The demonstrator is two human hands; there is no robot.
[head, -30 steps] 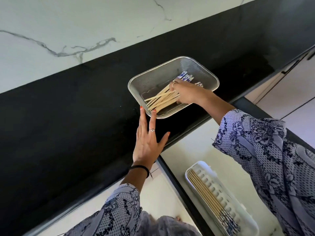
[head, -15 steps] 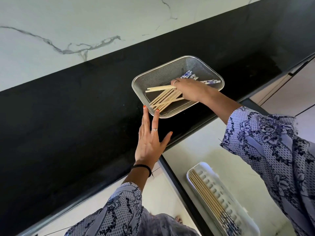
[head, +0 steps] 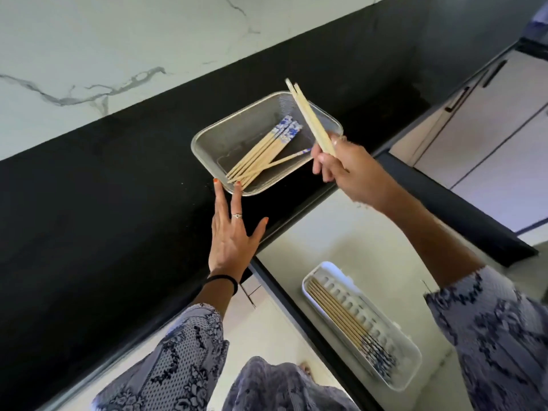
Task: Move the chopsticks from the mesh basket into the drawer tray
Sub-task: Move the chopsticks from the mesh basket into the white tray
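- Since half a second ago my right hand (head: 341,167) has risen out of the shallow rectangular steel mesh basket (head: 221,137) and is closed on a small bunch of pale wooden chopsticks (head: 311,120), tips up and tilted back over the basket.
- My left hand (head: 232,232) stays flat and spread on the black stone counter (head: 103,203), fingertips touching the basket's near rim.
- Remaining blue-patterned wooden chopsticks (head: 264,152) lie loose in the basket, one crossed over the others.
- The white plastic ridged drawer tray (head: 406,372), low in the open drawer, already holds a row.
- Risks, as I judge them: the pinch sits near one end, so the sticks could fan or slip; a skewed drop would land across the tray's row.
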